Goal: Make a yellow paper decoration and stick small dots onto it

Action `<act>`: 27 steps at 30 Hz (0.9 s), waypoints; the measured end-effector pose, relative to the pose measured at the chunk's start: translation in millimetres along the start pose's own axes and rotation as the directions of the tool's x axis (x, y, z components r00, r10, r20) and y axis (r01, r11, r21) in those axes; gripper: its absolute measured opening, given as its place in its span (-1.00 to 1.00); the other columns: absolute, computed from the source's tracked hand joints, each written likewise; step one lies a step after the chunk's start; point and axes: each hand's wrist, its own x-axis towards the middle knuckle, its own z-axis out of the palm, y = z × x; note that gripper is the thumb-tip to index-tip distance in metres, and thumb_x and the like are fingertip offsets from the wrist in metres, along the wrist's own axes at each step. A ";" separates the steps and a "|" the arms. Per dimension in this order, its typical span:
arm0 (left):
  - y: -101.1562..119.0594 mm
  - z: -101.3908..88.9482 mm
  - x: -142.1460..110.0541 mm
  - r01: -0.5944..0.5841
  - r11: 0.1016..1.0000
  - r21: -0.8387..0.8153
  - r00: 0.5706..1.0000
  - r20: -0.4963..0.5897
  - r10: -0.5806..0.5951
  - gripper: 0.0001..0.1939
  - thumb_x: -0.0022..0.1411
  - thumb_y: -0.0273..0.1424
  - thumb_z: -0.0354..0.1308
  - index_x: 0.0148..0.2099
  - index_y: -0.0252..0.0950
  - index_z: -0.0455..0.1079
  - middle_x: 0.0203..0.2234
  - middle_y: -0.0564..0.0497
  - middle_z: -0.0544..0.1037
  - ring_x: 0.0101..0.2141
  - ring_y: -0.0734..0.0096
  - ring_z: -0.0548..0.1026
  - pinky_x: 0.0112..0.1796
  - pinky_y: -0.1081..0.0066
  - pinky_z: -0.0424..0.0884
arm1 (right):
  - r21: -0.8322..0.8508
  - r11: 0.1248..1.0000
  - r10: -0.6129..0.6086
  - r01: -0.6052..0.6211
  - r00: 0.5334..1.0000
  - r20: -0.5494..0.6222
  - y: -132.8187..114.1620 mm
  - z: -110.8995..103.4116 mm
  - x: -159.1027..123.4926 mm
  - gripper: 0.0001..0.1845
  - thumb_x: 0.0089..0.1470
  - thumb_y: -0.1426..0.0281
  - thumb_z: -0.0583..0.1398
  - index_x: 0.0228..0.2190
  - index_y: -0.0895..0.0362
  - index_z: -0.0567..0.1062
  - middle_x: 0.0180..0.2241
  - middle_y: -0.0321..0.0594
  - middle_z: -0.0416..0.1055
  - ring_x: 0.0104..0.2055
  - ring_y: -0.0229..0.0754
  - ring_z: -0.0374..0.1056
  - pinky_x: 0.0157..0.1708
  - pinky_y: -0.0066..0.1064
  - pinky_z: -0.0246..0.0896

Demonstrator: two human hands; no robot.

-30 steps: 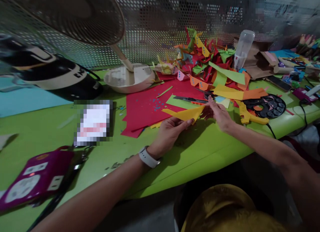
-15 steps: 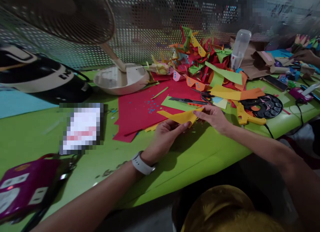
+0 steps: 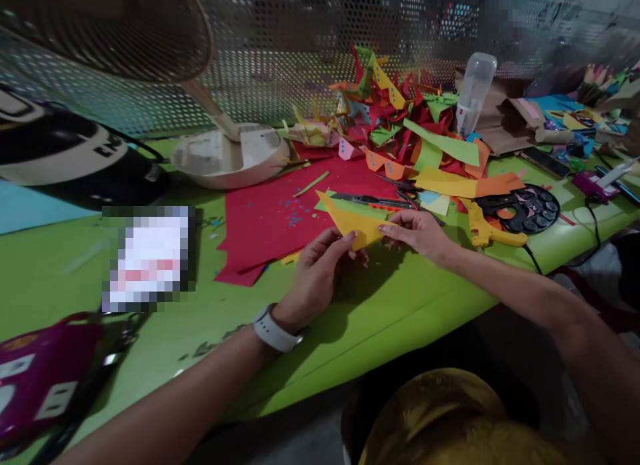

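Observation:
A piece of yellow paper (image 3: pixel 356 222), folded to a pointed shape, is held up just above the table between both hands. My left hand (image 3: pixel 319 268), with a white watch at the wrist, pinches its lower left edge between thumb and fingers. At the right end of the paper, my right hand (image 3: pixel 417 236) is closed on it with thumb and fingertips. Behind the paper lie a utility knife (image 3: pixel 367 201) and red paper sheets (image 3: pixel 273 218) sprinkled with small blue dots. The fingers hide the paper's lower edge.
Folded coloured paper pieces (image 3: pixel 395 111) are heaped at the back, beside a clear bottle (image 3: pixel 476 91). A yellow glue gun (image 3: pixel 487 228) and a black palette (image 3: pixel 530 208) lie right. Left are a fan base (image 3: pixel 200 161), a blurred-out device (image 3: pixel 150 258) and a purple power strip (image 3: pixel 45 371).
Both hands have turned the yellow paper so that its free point stands higher and more of its face shows. The view has shifted slightly to the right.

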 end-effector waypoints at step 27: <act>-4.9 -3.4 1.2 -0.025 0.992 0.126 0.990 0.142 0.007 -0.67 -0.16 -0.19 0.48 -0.38 -0.28 0.54 -0.52 0.05 0.55 -0.51 0.47 0.43 -0.44 0.49 0.40 | -0.051 0.995 -0.083 0.082 0.996 -0.033 -0.6 -1.7 1.4 -0.81 -0.04 0.55 0.18 -0.36 0.11 0.55 -0.48 -0.37 0.46 -0.46 -0.36 0.32 -0.43 -0.50 0.28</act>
